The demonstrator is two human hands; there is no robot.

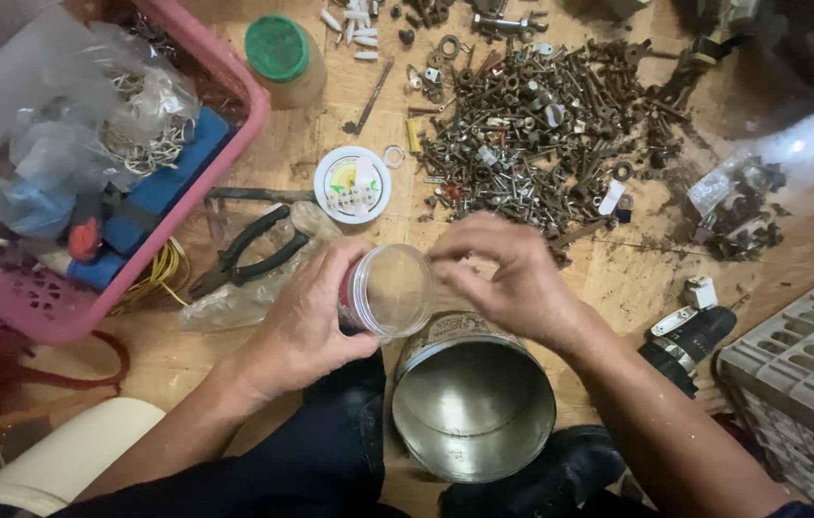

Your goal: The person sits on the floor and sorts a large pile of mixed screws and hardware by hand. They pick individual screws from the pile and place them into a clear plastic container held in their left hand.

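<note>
Left hand (306,321) grips a clear jar (390,290); right hand (503,278) pinches fingertips at its mouth.

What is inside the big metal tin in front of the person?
The metal tin shows only bare shiny wall and bottom; nothing visible inside. Its far inner edge is hidden by the right hand and the clear jar.

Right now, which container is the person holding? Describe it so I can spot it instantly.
Start at the big open metal tin at bottom centre. Just above its rim, the left hand grips a small clear plastic jar. Unlike the green-lidded jar up top, it is transparent, lidless and tipped sideways.
</note>
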